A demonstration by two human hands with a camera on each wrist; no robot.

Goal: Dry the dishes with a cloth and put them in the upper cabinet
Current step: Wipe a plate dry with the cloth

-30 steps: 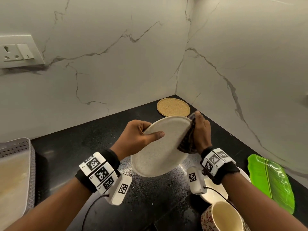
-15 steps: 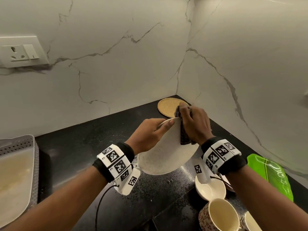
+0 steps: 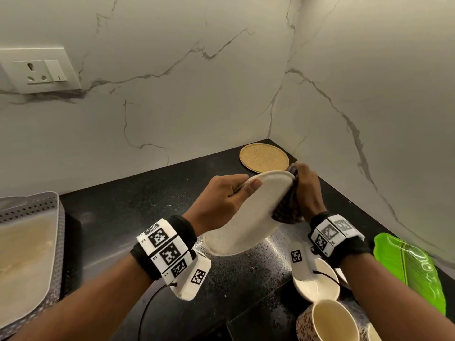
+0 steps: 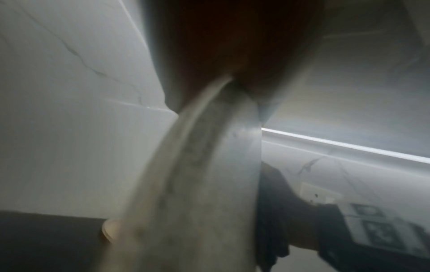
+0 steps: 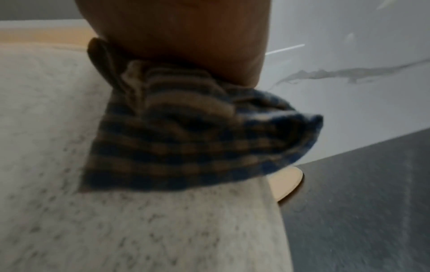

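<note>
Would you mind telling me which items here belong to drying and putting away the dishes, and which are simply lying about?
Part of the job:
speckled plate, gripped by the left hand
checked cloth, pressed to the plate by the right hand
small white bowl and patterned mug, waiting on the counter

Just lying about:
round cork mat
green leaf-shaped tray
perforated grey basket
wall socket

We observe bare forearms, each wrist bearing a black band with white blocks printed in black square codes, plus a white camera pod trailing a black cable.
</note>
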